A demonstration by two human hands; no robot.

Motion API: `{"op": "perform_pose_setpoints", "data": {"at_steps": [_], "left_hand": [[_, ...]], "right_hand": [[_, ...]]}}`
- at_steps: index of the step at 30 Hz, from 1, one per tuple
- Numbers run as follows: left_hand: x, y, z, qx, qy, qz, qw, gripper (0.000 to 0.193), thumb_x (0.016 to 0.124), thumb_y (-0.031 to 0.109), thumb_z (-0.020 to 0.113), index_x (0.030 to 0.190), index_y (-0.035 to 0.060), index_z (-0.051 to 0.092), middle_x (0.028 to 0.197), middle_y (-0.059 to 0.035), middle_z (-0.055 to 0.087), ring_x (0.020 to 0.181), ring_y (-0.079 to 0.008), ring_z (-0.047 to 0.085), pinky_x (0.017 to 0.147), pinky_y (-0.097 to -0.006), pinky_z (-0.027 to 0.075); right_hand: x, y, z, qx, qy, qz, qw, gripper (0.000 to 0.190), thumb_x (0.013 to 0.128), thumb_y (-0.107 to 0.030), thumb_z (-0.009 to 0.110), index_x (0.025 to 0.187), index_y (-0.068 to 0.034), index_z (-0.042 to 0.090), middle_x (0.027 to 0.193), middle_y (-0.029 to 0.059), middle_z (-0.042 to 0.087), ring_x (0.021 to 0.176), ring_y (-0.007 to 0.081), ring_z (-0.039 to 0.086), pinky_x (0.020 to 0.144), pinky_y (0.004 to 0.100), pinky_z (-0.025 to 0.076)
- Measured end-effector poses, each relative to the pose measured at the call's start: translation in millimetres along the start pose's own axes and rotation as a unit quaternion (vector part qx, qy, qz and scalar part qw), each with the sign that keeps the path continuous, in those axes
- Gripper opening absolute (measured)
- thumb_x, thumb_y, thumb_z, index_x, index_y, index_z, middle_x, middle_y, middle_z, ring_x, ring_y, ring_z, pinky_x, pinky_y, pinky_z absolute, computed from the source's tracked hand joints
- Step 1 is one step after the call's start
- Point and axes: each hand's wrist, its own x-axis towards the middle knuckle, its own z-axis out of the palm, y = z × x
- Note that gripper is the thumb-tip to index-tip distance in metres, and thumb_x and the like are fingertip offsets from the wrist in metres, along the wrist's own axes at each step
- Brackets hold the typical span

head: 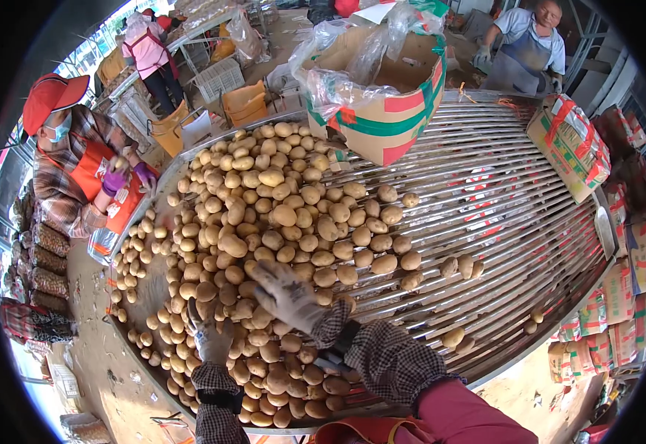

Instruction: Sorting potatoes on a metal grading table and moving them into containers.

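Observation:
A large heap of potatoes [245,205] covers the left half of a sorting table whose bed is made of metal bars [500,222]. Both my hands wear pale work gloves. With fingers spread, my right hand [286,294] rests on potatoes in the middle of the heap. My left hand [210,336] lies lower and to the left among the potatoes, fingers apart, its palm side hidden. Neither glove is seen closed around a potato. A few loose potatoes [463,266] lie on the bars right of the heap.
An open cardboard box [386,119] with plastic lining stands at the table's far edge, a taped carton [567,147] at the far right. A co-worker [78,161] stands at the left edge, another [525,53] beyond the far right edge. Stacked cartons [625,299] stand beyond the right side.

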Motion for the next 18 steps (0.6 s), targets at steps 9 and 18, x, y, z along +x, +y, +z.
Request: {"op": "perform_pose_setpoints", "data": {"at_steps": [9, 18], "left_hand": [[-108, 41, 40, -0.171, 0.124, 0.064, 0.975, 0.033, 0.084, 0.006, 0.071, 0.117, 0.0118, 0.072, 0.151, -0.0197, 0.043, 0.136, -0.0406, 0.045, 0.109, -0.0502, 0.044], [-136, 91, 64, -0.277, 0.035, 0.084, 0.957, 0.033, 0.077, 0.003, 0.072, 0.107, 0.0172, 0.073, 0.139, -0.0185, 0.053, 0.119, -0.0392, 0.058, 0.095, -0.0484, 0.052]], "right_hand": [[-29, 76, -66, 0.015, -0.133, 0.207, 0.969, 0.052, 0.088, -0.018, 0.068, 0.139, -0.019, 0.055, 0.144, 0.0179, 0.049, 0.130, 0.0407, 0.049, 0.112, 0.0499, 0.041], [46, 143, -76, -0.385, -0.118, 0.053, 0.914, 0.042, 0.094, -0.020, 0.052, 0.134, -0.007, 0.058, 0.141, 0.0108, 0.057, 0.129, 0.0318, 0.049, 0.111, 0.0472, 0.039]]}}
